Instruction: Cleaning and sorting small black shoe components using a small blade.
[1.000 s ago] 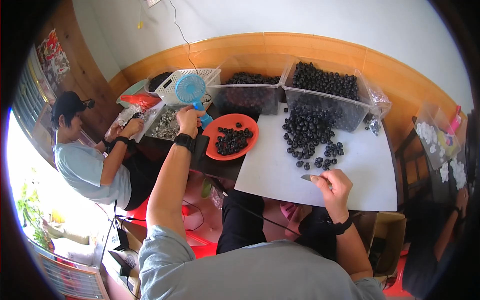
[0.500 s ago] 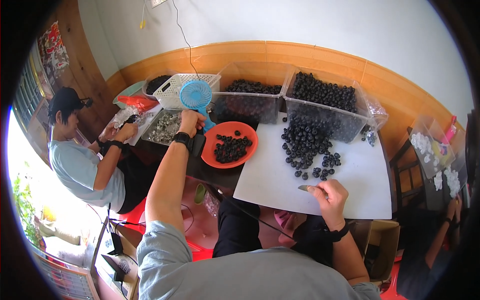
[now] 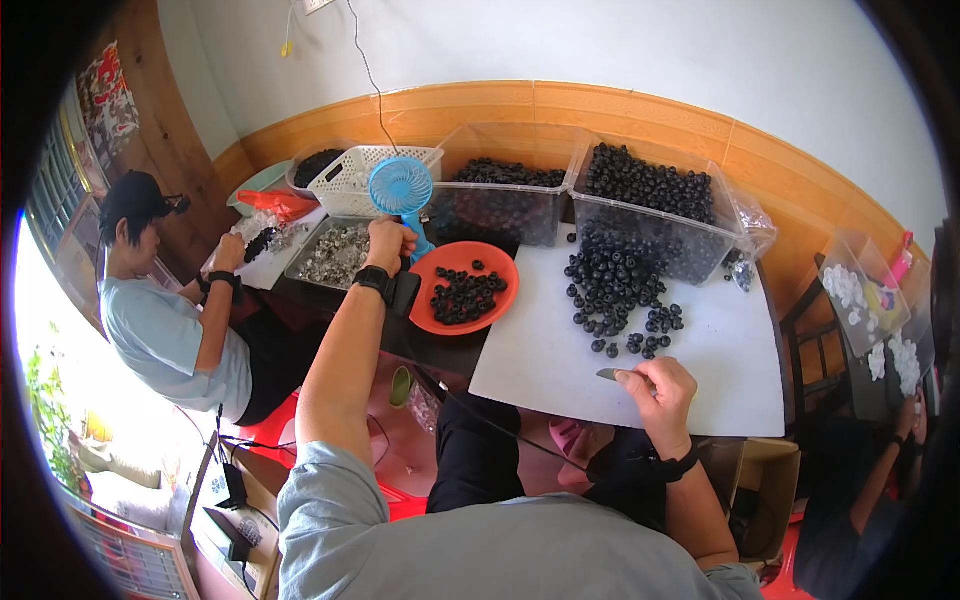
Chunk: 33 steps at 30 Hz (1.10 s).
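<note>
The right hand (image 3: 662,388) is a loose fist, thumb laid along the bent fingers, pinching a small knife (image 3: 607,375) whose short blade points left, above the near part of a white board (image 3: 540,355). Its forearm rises from the lower right, elbow bent, with a black wristband (image 3: 678,465). The left hand (image 3: 388,242) reaches far forward on a nearly straight arm, back of the hand upward and fingers curled; the fingertips are hidden, so I cannot tell whether it grips anything. It wears a black wristwatch (image 3: 374,280).

By that hand stand a blue fan (image 3: 400,185) and a metal tray (image 3: 318,283) of pale scraps. An orange plate (image 3: 424,312) holds some black round pieces; a bigger heap of black round pieces (image 3: 610,275) lies on the board beyond the knife, near two clear plastic bins (image 3: 495,218) filled with more.

Farther left, a co-worker (image 3: 175,325) sits with bent arms. Behind hangs a red-and-white poster (image 3: 105,90), its printing too small to make out.
</note>
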Each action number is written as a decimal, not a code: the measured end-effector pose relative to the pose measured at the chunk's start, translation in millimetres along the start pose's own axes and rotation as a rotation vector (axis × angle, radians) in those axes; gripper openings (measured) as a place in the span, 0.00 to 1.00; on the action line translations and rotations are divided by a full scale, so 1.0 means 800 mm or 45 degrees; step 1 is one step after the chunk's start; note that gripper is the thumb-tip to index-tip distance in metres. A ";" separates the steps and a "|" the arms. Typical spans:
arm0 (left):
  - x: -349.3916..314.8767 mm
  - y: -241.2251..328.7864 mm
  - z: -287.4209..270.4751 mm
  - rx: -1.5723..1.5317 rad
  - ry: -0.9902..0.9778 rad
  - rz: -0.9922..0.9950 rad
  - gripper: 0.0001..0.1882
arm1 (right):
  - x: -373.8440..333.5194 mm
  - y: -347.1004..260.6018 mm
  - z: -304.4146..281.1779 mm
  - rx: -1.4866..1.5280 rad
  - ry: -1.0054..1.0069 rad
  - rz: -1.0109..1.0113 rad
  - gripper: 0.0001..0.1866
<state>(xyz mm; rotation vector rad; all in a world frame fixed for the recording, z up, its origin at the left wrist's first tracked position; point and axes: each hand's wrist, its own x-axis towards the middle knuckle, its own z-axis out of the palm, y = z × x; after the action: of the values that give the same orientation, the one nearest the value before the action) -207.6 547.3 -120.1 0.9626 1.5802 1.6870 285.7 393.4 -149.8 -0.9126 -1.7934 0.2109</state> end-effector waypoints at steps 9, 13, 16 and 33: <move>-0.009 0.004 0.000 0.023 0.006 -0.021 0.15 | -0.001 -0.003 -0.001 -0.023 -0.005 -0.005 0.12; -0.017 0.008 0.005 0.085 0.017 0.009 0.16 | 0.000 -0.004 0.000 -0.022 0.008 0.006 0.13; -0.025 0.015 0.009 0.106 0.008 0.000 0.18 | 0.001 -0.004 -0.001 -0.025 0.018 0.018 0.14; -0.181 0.047 0.031 0.315 0.105 0.791 0.16 | 0.002 -0.004 -0.001 0.094 0.043 -0.043 0.11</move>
<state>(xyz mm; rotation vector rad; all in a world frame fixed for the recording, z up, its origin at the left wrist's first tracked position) -107.4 435.9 -95.3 1.6608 1.6769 1.9743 284.9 392.0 -146.4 -0.8289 -1.7573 0.2374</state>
